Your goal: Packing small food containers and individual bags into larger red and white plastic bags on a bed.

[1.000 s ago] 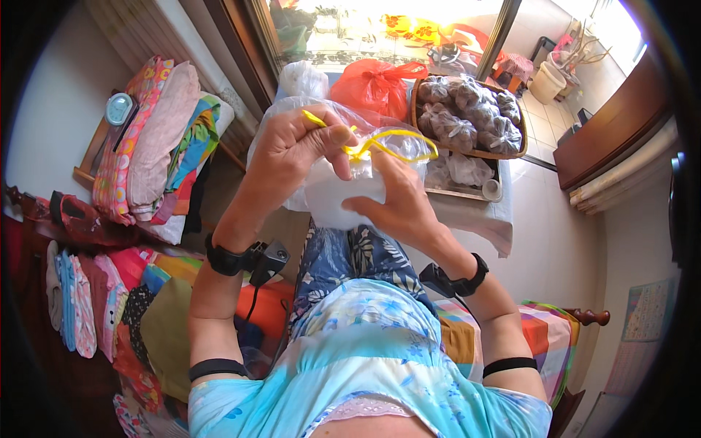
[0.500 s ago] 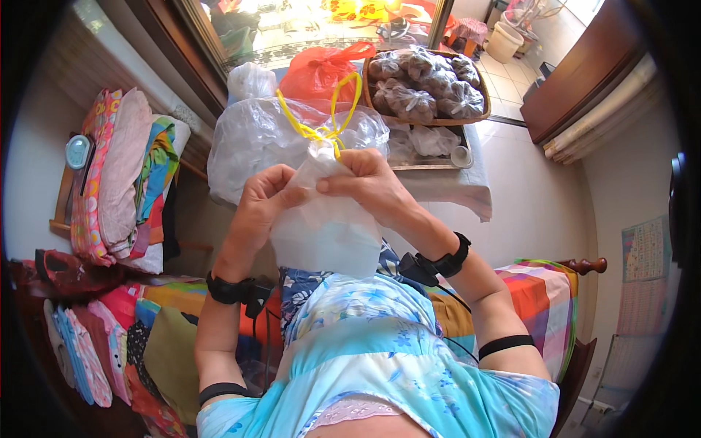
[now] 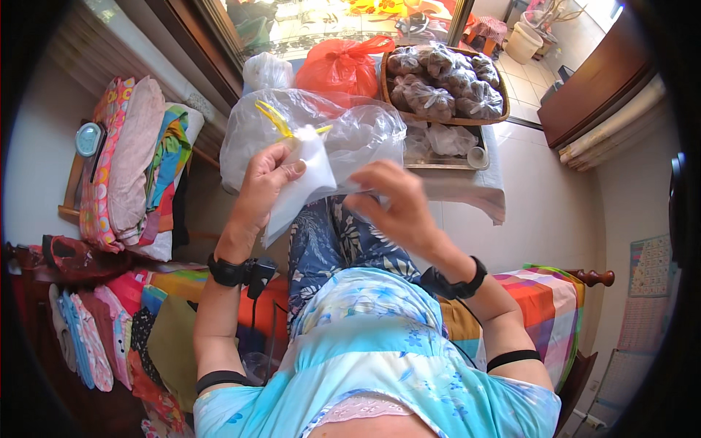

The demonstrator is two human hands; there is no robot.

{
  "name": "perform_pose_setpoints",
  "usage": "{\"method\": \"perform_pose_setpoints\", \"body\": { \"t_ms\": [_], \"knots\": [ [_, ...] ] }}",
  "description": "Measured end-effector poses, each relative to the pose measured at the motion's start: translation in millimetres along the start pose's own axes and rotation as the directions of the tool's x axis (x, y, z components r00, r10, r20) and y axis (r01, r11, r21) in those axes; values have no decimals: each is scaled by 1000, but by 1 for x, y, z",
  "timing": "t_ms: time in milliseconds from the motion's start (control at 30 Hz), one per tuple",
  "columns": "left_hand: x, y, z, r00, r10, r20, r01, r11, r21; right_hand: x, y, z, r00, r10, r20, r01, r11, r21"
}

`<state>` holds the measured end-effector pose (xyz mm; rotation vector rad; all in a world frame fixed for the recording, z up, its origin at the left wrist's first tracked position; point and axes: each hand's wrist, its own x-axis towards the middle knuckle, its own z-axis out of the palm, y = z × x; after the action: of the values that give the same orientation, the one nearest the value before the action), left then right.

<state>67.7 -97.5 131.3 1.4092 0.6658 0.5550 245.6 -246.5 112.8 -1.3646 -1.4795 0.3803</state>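
Note:
My left hand point(image 3: 266, 186) is closed on a translucent white bag point(image 3: 310, 171), pinching its upper left edge between thumb and fingers. A yellow tie point(image 3: 277, 123) is wound round the gathered top of the bag, its loops pointing up and left. The lower part of the bag looks folded and hangs down over my lap. To its right, my right hand point(image 3: 398, 204) is apart from it, with thumb and fingers spread and blurred by motion. Nothing shows between those fingers. A large clear plastic bag point(image 3: 244, 135) lies on the table behind my hands.
On the cloth-covered table point(image 3: 475, 191) are a red plastic bag point(image 3: 337, 69), a white bundle point(image 3: 268, 71), a basket point(image 3: 504, 98) of dark bagged items and a tray point(image 3: 438, 165). Folded bedding point(image 3: 131, 164) is piled at left. A bed with a checked cover point(image 3: 537, 296) lies beside me.
My right hand has let go of the white bag and moved right and down. My left hand still grips the bag, which has turned and now looks narrower, its yellow loops tipped left.

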Motion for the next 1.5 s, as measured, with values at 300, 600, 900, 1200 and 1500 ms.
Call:
{"method": "perform_pose_setpoints", "body": {
  "t_ms": [300, 600, 900, 1200, 1500],
  "knots": [
    [-15, 18, 5, 957, 27, 288, -38, 999, 32, 8, 0, 9, 995, 54, 79, -60, 995, 76],
    [1, -4, 10, 989, -6, 148, -24, 979, 201, 0, 12, 15, 842, 466, 272, -524, 586, 618],
    [-15, -50, 25, 986, -32, 166, 56, 989, -139, 7, 23, 27, 865, 501, -5, -299, 524, 797],
    [-9, -81, 27, 971, -1, 239, 135, 828, -544, -1, 18, 44, 855, 480, 198, -425, 429, 797],
    [-6, -85, 34, 979, -94, 184, 192, 741, -644, -5, 28, 44, 830, 541, 140, -401, 403, 823]
  ]
}}
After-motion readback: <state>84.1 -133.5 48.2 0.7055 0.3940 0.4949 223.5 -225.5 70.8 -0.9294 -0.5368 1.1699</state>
